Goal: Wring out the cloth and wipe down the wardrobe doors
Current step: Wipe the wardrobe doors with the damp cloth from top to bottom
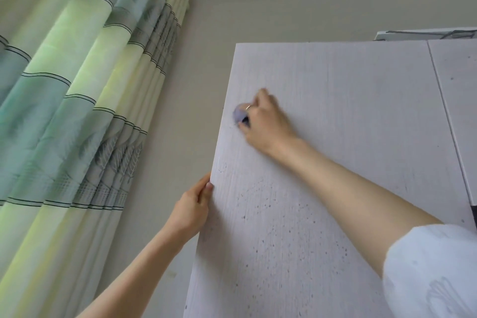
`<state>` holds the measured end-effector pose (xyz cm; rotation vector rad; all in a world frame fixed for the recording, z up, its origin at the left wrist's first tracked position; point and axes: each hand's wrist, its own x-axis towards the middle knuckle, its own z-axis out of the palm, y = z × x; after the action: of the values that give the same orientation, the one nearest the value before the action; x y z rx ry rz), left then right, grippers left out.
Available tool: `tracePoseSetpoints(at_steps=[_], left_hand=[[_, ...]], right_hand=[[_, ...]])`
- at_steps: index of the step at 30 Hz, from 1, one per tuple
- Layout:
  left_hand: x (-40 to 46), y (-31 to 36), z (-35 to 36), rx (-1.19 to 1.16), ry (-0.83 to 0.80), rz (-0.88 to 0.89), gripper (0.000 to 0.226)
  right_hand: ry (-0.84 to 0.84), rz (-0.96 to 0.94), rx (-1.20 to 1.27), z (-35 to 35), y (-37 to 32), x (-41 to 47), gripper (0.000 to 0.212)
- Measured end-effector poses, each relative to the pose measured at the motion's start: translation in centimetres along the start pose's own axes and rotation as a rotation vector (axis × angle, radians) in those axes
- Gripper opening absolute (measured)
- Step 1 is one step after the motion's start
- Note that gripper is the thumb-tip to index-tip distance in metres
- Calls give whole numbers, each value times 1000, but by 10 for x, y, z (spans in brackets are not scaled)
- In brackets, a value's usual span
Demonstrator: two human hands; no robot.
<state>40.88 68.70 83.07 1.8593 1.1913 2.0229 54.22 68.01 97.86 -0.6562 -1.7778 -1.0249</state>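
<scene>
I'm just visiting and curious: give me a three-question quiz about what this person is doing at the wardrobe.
1. True or false: the right hand presses a cloth against the wardrobe door.
2. What does the left hand grip? A) the curtain B) the door's edge C) the cloth
3. Fill in: the curtain hangs to the ____ of the door.

Key: 1 true; 2 B; 3 left.

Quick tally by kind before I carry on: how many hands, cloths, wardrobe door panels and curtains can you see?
Hands: 2, left hand, right hand
Cloth: 1
Door panels: 2, near door, far door
Curtain: 1
Total: 6
</scene>
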Motion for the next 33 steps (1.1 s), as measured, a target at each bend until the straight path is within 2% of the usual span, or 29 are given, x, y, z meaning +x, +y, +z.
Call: tracePoseSetpoints(at_steps=[3, 5, 7, 10, 12, 15, 20, 27, 29, 33], left_hand=[[-1, 1, 0, -15, -7, 9, 31], [-1, 0, -1, -15, -16, 9, 32], [-2, 0, -1, -37, -18, -1, 32], [-3, -2, -2, -45, -26, -9, 34], [-5, -1, -3, -63, -36, 2, 33], [-8, 3, -4, -126, -63, -45, 31], [-19, 3, -11, -284, -131, -273, 26], [-44, 1, -24, -417, -153, -530, 28], [-49, 3, -25, -387, -157, -542, 29], [-51, 6, -21, -365, -101, -515, 30]], right_hand=[[-155, -291, -18, 10, -23, -31, 19], [-203, -375, -70, 4, -19, -34, 23], [-171, -292, -89, -3, -8, -17, 22], [-25, 42, -68, -10, 4, 22, 22], [0, 127, -62, -5, 0, 37, 24], [-45, 0, -46, 11, -15, 31, 20], [-63, -120, -31, 21, -25, -13, 25], [-322, -429, -10, 15, -45, -107, 32], [-333, -397, -78, 7, -38, -97, 28], [-188, -46, -74, -2, -23, -54, 19]])
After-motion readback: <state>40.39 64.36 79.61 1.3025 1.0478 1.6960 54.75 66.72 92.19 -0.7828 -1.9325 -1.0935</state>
